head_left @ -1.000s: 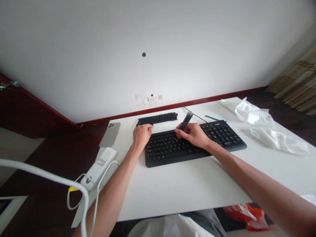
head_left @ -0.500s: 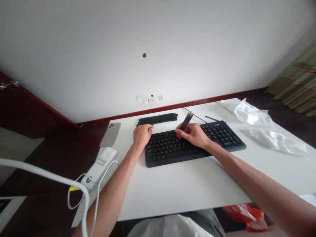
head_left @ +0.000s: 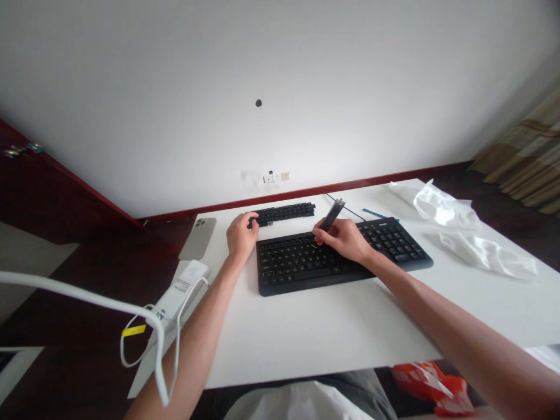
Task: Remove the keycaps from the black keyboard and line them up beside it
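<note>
My right hand (head_left: 345,239) is clenched round a dark tool (head_left: 331,214), its tip down on the keyboard (head_left: 394,245) mid-frame. The black key strip (head_left: 289,211) lies just above it, long axis left-right. My left hand (head_left: 240,236) is nearer, fingers curled at the strip's left end, though I cannot tell if it is grasping. A second ago it sat on the keyboard's corner.

Your left forearm (head_left: 201,326), lower left of centre: bare up to frame edge, sleeve not in view. Your right forearm (head_left: 437,315), lower right: bare likewise, long and lean. Your left hand (head_left: 240,238) and right hand (head_left: 345,239), mid-frame: uncovered, wrists plain. Bottom centre, your lap: white garment (head_left: 297,405), smooth with soft folds. Just right of it, dark grey trouser cloth (head_left: 363,388).
</note>
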A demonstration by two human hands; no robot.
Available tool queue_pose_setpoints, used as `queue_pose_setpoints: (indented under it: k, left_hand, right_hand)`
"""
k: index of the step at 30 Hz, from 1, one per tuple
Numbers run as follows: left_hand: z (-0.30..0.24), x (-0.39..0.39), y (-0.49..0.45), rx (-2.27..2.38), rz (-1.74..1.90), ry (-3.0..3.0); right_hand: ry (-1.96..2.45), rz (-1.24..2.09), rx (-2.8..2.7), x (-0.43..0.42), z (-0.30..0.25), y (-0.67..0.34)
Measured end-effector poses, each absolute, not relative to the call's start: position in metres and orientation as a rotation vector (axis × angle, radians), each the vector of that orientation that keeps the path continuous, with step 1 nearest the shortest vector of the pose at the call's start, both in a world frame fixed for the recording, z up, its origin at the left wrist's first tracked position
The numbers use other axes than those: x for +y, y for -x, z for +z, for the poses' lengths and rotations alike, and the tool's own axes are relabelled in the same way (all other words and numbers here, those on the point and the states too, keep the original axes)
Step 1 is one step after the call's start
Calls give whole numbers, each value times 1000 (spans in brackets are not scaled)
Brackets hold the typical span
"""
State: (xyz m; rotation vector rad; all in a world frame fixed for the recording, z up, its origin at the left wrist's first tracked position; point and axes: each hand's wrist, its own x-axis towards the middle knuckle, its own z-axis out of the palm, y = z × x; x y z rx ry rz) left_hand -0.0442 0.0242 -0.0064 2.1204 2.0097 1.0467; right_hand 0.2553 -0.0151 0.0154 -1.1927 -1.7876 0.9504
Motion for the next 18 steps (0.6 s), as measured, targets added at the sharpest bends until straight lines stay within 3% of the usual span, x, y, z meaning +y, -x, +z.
queue_pose_setpoints:
  k: [11, 18]
  left_hand:
    - [-3, 38, 32, 1895, 667, -2371]
    - [-4, 39, 31, 1843, 641, -2356]
  right_hand:
    - [1190, 943, -1824, -17, 15, -253]
    - [1191, 965, -1826, -18, 15, -251]
